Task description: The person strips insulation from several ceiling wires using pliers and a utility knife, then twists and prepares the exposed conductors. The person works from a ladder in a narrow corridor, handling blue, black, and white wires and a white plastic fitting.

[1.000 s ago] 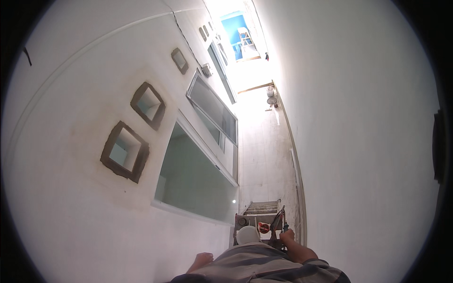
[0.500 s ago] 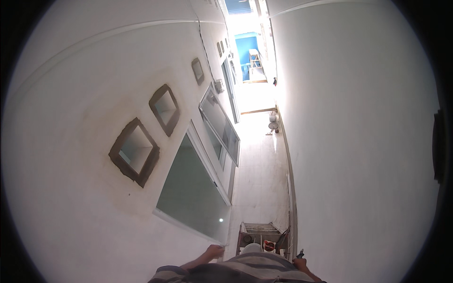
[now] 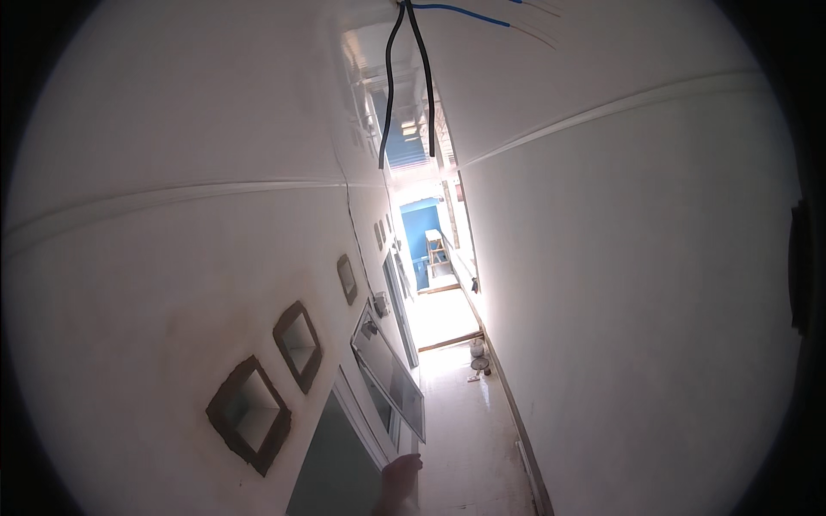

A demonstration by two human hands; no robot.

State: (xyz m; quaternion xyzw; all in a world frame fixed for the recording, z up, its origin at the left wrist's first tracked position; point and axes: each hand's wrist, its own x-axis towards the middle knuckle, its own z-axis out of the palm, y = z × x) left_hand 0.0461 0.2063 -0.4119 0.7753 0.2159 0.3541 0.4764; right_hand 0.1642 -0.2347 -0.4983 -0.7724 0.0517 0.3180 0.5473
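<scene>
My left hand (image 3: pixel 401 480): blurred, grip unclear. Right hand: unseen. Open window (image 3: pixel 392 378), 6 o'clock: stray reach could knock it. Blue wire (image 3: pixel 465 12), 12 o'clock: bare end, could shock if live.

Stepladder (image 3: pixel 436 248) before blue wall (image 3: pixel 416 225); brown-edged openings (image 3: pixel 251 414) in left wall (image 3: pixel 155 327)

1 head-worn fisheye view, wide, facing along narrow passage (image 3: pixel 456 430)

Black cables (image 3: pixel 427 86), blue wires (image 3: pixel 463 11), white wall (image 3: pixel 637 275), brown-rimmed opening (image 3: pixel 261 414), window pane (image 3: pixel 334 469) perhaps greenish
</scene>
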